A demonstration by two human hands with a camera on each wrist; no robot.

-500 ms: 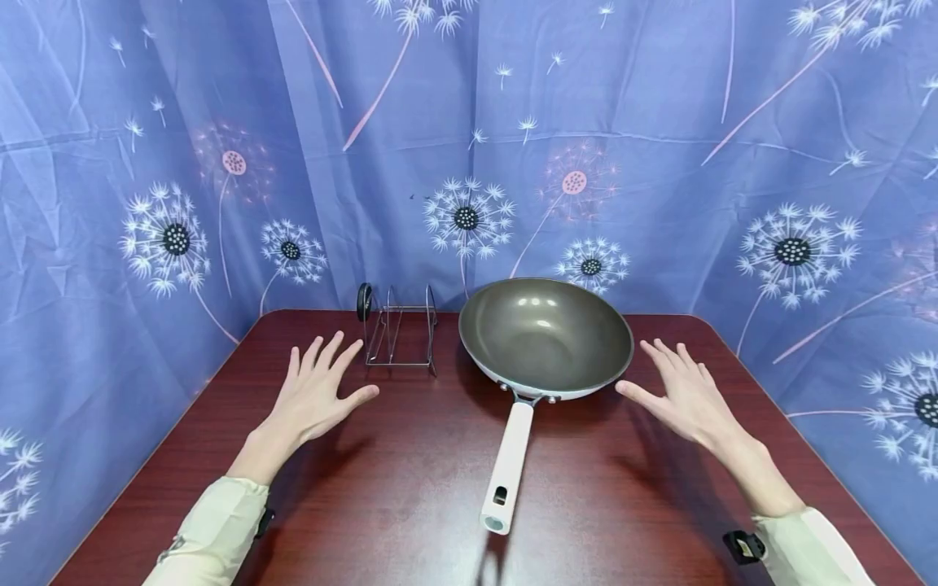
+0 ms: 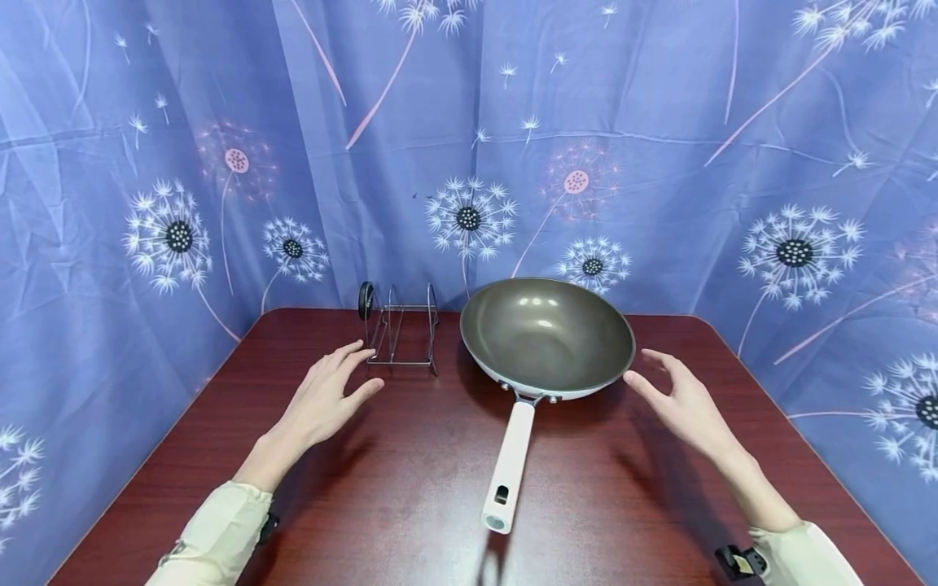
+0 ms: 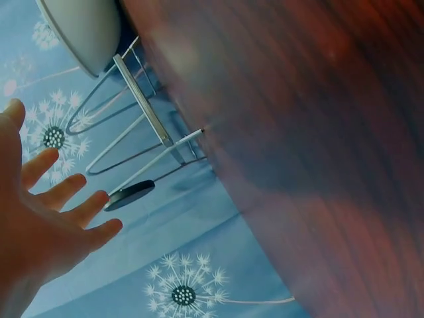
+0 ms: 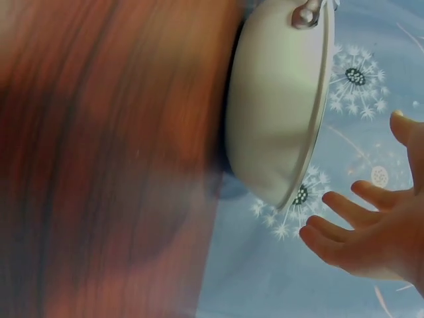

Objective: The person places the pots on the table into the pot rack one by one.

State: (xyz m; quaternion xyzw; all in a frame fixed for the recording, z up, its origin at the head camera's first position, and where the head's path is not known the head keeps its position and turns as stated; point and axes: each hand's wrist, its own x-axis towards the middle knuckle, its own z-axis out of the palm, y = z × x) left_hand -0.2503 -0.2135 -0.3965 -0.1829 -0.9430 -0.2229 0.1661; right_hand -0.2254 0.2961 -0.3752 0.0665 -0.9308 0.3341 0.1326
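Observation:
A wok (image 2: 545,338) with a dark inside, a pale outside and a white handle (image 2: 509,468) sits on the table, its handle towards me. My right hand (image 2: 685,403) hovers just right of the wok's rim, fingers loosely bent and holding nothing. To the left of the wok stands a wire rack (image 2: 399,362) with a black round piece (image 2: 365,301) at its left end. My left hand (image 2: 322,399) is in the air near the rack's front left, fingers relaxed and spread in the left wrist view, with nothing in it.
The dark red wooden table (image 2: 410,488) reaches back to a blue curtain (image 2: 396,187) with dandelion prints, which also hangs along both sides. Both sleeves carry a small black wrist device (image 2: 740,561).
Both hands have gone from flat, spread fingers to a looser, more bent shape, turning a little inward. Wok and rack stay in place; the view shifts very slightly.

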